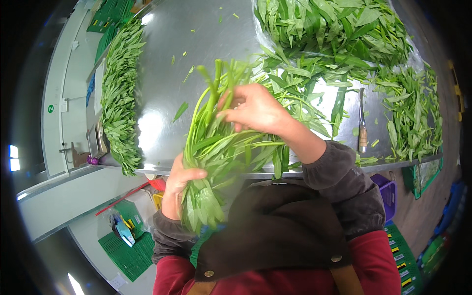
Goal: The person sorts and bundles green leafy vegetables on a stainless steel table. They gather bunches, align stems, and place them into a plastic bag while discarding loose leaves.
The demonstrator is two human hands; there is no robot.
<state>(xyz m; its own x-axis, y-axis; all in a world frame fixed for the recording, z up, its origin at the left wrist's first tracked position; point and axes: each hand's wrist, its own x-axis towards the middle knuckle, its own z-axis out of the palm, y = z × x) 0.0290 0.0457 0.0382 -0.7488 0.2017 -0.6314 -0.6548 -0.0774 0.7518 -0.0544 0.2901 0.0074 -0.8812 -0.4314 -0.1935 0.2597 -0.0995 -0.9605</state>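
My left hand [183,184] grips a bunch of leafy green vegetables [201,143] around its lower, leafy part, thumb across the front; the leaves hang below it. Thick cut stems of the bunch point away from me over the metal table. My right hand [252,107] is among the upper stems, fingers curled, partly blurred; whether it grips any stem is hard to tell. Loose stems and leaves [295,88] lie just beyond and right of it. A knife with a wooden handle [363,134] rests on the table at the right, its curved dark blade pointing away from me.
A long row of leafy bunches [121,99] lines the table's left end. A big leafy heap [332,25] lies on clear plastic at the back right. Leaf scraps [416,114] cover the right end. The metal table's near edge [155,171] runs before my apron. A purple basket [385,195] stands below right.
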